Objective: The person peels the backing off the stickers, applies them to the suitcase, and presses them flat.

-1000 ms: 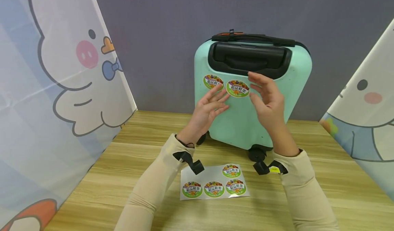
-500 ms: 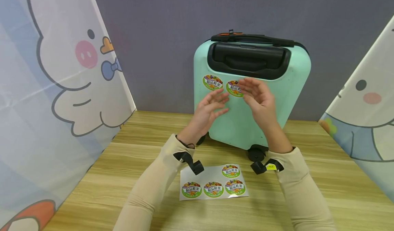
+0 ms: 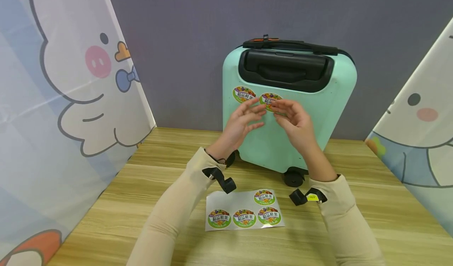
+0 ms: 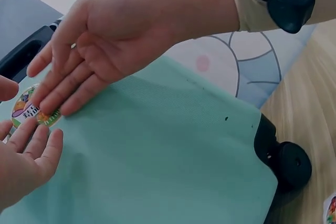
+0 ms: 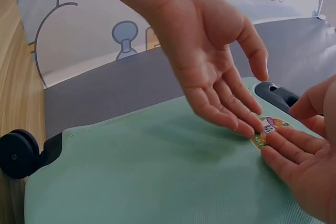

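Observation:
A mint-green suitcase point(image 3: 272, 140) stands upright, with two oval fruit stickers on its face. My left hand point(image 3: 240, 122) is by the left sticker point(image 3: 243, 94), fingers extended and spread, its fingertips just covering that sticker's lower right edge. The right hand point(image 3: 295, 122) lies over the right sticker point(image 3: 270, 99) and hides part of it; in the left wrist view its straight fingers rest on or close to that sticker point(image 4: 23, 109). Both hands' fingertips flank the same sticker point(image 5: 269, 125) in the right wrist view. Neither hand holds anything.
A white sticker sheet point(image 3: 230, 199) with several fruit stickers lies on the wooden table point(image 3: 159, 195) in front of the suitcase. Black wheels point(image 3: 293, 178) support the case, and a black handle recess point(image 3: 286, 69) is near its top. A grey panel point(image 3: 177, 53) stands behind.
My right hand has moved left and down, from beside the right sticker to over it. The left hand stays almost where it was, shifting only slightly.

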Motion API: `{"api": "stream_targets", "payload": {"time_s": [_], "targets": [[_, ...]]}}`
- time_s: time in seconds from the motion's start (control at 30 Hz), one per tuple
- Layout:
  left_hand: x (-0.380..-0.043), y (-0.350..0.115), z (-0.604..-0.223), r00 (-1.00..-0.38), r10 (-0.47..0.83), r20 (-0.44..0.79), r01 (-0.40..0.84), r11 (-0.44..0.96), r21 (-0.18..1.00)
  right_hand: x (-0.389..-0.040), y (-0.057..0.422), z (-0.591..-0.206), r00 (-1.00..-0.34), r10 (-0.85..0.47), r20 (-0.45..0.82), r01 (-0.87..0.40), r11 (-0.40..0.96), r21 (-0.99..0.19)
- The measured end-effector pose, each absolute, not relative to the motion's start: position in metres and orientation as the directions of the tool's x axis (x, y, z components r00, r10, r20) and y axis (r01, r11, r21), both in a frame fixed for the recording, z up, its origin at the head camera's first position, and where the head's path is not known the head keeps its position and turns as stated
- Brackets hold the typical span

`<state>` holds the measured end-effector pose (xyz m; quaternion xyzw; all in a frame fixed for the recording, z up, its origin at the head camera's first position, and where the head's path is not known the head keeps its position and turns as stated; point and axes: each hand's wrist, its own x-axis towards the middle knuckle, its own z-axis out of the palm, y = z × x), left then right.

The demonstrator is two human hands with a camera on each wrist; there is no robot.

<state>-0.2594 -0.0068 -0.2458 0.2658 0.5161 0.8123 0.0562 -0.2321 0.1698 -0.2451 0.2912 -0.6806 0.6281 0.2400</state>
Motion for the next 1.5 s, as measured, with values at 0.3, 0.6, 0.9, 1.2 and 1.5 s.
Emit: {"api": "stream_targets", "payload": {"time_s": [0.3, 0.6, 0.9, 1.2, 1.5], "targets": [[-0.261, -0.010, -0.236, -0.842, 0.364, 0.398, 0.219, -0.443, 0.869, -0.228, 0.174, -0.247, -0.782, -0.175, 0.598, -0.622, 0.174, -0.763], [-0.261, -0.012, -0.228, -0.843, 0.364, 0.395, 0.221, -0.435, 0.873, -0.227, 0.178, -0.239, -0.753, -0.096, 0.651, -0.658, 0.078, -0.749], [-0.261, -0.005, -0.215, -0.832, 0.357, 0.425, 0.251, -0.440, 0.862, -0.228, 0.177, -0.228, -0.685, -0.034, 0.727, -0.728, 0.004, -0.686], [-0.261, -0.004, -0.219, -0.837, 0.373, 0.401, 0.233, -0.420, 0.877, -0.229, 0.177, -0.239, -0.688, -0.067, 0.723, -0.725, 0.014, -0.688], [-0.262, -0.008, -0.240, -0.842, 0.388, 0.374, 0.226, -0.375, 0.899, -0.223, 0.181, -0.257, -0.730, -0.126, 0.672, -0.684, 0.115, -0.721]]}}
